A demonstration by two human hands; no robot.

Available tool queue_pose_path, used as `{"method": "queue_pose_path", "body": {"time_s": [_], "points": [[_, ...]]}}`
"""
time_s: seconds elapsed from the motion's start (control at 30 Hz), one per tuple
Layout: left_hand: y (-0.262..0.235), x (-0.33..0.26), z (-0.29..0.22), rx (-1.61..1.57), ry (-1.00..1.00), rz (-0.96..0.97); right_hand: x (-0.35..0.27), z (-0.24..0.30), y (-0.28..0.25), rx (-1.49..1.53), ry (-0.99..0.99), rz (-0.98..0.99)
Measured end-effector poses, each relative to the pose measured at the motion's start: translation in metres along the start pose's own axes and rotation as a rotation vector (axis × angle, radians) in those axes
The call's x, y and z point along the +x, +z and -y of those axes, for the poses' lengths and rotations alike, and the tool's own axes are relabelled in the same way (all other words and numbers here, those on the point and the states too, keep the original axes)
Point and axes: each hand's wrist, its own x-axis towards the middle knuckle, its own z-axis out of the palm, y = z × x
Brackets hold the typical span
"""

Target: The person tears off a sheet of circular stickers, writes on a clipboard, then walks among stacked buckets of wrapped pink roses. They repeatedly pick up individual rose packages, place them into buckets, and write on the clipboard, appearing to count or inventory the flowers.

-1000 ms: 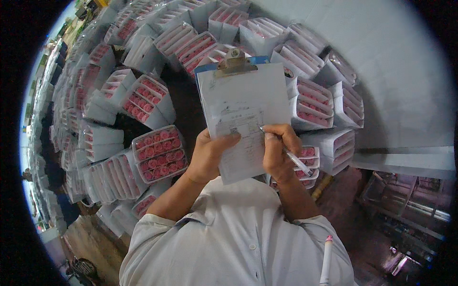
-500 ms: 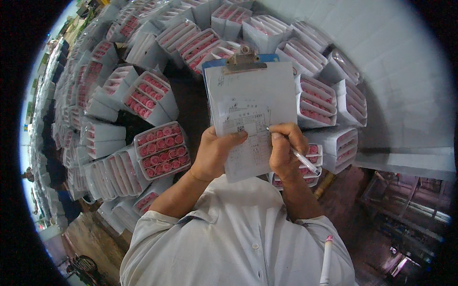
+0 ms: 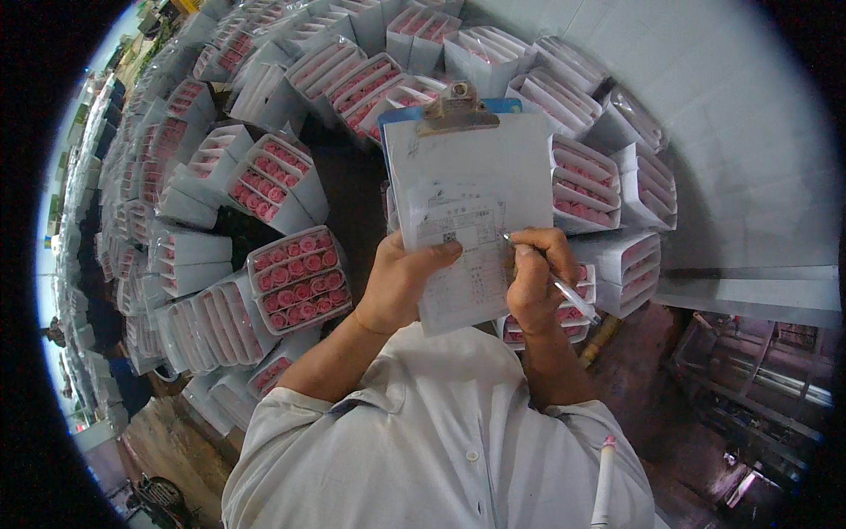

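Observation:
A blue clipboard point(image 3: 467, 167) with a metal clip and a white printed form is held up in front of me. My left hand point(image 3: 401, 282) grips its lower left edge, thumb lying across the paper. My right hand point(image 3: 536, 275) holds a clear pen point(image 3: 564, 291) with its tip on the form's right side. Behind the board are stacked bundles of pink rose buds point(image 3: 295, 278) wrapped in white paper sleeves.
Wrapped rose bundles point(image 3: 203, 167) pile up across the left and top. A pale tiled wall point(image 3: 749, 159) is at the right, with a metal rack point(image 3: 758, 379) below it. A white marker with a pink cap point(image 3: 604, 480) sits in my shirt pocket.
The clipboard has shifted slightly right and up in view. My right hand keeps the pen on the paper, now a little lower on the form.

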Motion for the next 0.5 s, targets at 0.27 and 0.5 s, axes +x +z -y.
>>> {"method": "queue_pose_path", "body": {"time_s": [0.27, 0.5], "points": [[0.0015, 0.0012, 0.0002, -0.008, 0.019, 0.018, 0.0031, -0.001, 0.006, -0.042, -0.055, 0.013], [-0.0029, 0.0046, 0.0025, 0.033, 0.019, 0.002, -0.0038, 0.0065, 0.0004, 0.256, 0.146, -0.052]]}}
